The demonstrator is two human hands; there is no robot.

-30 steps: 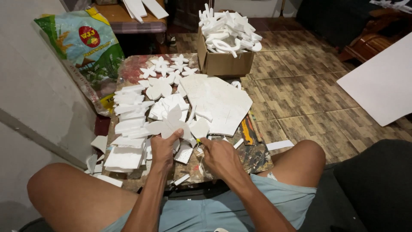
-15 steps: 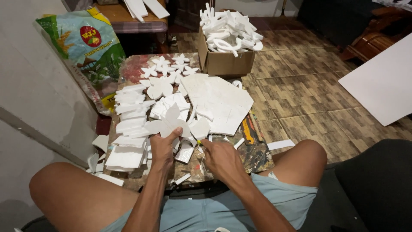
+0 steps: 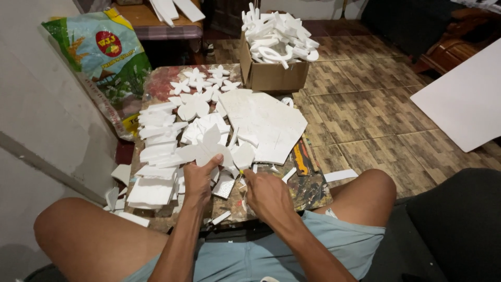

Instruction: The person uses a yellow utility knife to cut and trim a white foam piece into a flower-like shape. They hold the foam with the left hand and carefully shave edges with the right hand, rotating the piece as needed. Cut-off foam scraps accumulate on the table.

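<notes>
left hand (image 3: 199, 180): fingers pinched on the white foam flower cutout (image 3: 206, 150), holding it at the near edge of the low table (image 3: 313, 190)
right hand (image 3: 266, 192): curled tight round a small yellow-tipped cutter (image 3: 241, 172), tip right by the flower's petal
around: stacked foam scraps (image 3: 156, 151), big foam sheet (image 3: 266, 122), cardboard box (image 3: 274, 75) full of cutouts

head cam | worn by seated person, tilted down and forward | close over low work table (image 3: 313, 190) and knees | tiled floor (image 3: 365, 104) beyond | single view
</notes>
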